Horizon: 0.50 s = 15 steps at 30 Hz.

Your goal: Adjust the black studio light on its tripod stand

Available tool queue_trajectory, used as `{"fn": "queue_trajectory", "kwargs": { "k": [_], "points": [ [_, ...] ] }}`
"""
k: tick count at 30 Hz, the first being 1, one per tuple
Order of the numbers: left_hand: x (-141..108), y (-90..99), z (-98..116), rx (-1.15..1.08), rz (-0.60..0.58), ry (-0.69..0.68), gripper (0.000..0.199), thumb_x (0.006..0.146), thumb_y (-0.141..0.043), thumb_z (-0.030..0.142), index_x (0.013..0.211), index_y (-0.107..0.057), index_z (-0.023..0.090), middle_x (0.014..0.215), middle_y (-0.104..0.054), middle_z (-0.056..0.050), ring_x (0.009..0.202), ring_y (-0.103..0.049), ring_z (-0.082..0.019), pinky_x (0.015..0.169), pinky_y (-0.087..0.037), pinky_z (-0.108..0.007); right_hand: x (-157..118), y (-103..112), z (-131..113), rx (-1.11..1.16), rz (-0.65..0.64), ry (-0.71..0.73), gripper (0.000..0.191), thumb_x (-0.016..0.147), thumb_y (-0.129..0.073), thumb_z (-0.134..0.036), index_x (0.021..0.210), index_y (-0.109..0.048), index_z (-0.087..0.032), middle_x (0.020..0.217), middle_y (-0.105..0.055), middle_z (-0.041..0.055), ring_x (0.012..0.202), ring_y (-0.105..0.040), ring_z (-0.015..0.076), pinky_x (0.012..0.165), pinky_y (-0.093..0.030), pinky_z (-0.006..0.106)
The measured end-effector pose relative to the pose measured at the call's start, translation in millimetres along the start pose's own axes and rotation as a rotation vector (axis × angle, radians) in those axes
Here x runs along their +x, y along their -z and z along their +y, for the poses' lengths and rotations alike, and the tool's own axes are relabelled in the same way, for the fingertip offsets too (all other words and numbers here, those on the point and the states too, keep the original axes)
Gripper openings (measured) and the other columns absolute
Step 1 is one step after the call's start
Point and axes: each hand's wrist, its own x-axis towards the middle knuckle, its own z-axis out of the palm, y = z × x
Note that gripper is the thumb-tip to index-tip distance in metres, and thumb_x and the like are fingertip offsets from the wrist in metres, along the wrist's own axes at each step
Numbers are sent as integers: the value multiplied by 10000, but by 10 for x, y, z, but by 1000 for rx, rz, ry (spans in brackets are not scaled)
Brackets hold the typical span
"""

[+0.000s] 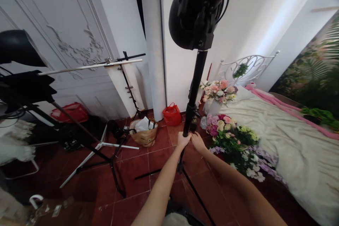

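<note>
A black studio light point(182, 24) sits on top of a black light stand point(197, 81) directly before me. My left hand point(183, 140) is closed around the stand's pole, below a clamp collar point(191, 112). Against the other side of the pole, at about the same height, my right hand point(197, 142) has its fingers curled in close to the stand. Its fingertips are partly hidden, just under a small knob. The stand's dark legs point(196, 192) spread over the red tiled floor point(159, 148).
To the left stand another black lamp point(19, 47) and tripods with spread legs point(100, 144). A paper bag point(144, 136) and a red plastic bag point(172, 114) sit by the wall. Right are artificial flowers point(225, 123) beside a bed with a pale cover point(296, 159).
</note>
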Motion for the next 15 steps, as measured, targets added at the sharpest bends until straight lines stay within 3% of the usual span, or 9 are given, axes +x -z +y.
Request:
{"fn": "queue_trajectory", "kwargs": {
  "k": [2,4,7,11,15],
  "points": [
    [6,-5,-19,-12,0,-10,189,608,-620,270,511,-572,115,491,-528,-3,469,-463,-90,459,-343,-191,-46,-22,-64,6,59,-52,375,831,-389,-89,1180,-520,-127,1200,-559,139,1113,-505,210,1039,-258,416],
    [7,-8,-29,-19,-3,-2,185,607,-621,268,516,-576,113,495,-531,-2,470,-467,-90,453,-341,-188,-63,27,-107,32,35,-100,365,838,-384,-99,1175,-521,-120,1202,-554,145,1118,-500,214,1014,-296,394],
    [1,-11,-24,-6,1,21,200,605,-621,267,489,-552,119,459,-496,10,439,-448,-82,426,-322,-182,-56,231,-99,112,-128,-130,334,840,-387,-121,1138,-538,-122,1131,-592,138,1010,-570,197,882,-410,308],
    [1,-18,-28,-10,-5,27,196,600,-626,271,495,-553,122,446,-487,13,442,-463,-83,428,-334,-174,55,589,0,166,-371,-51,328,791,-504,-196,1109,-566,-144,1052,-637,117,927,-615,203,762,-452,258],
    [21,-24,-86,6,-19,62,205,608,-613,291,508,-539,129,429,-479,15,422,-466,-89,403,-316,-173,329,802,28,176,-404,-41,282,641,-678,-248,910,-672,-165,821,-689,65,810,-643,209,730,-457,248]
  ]
}}
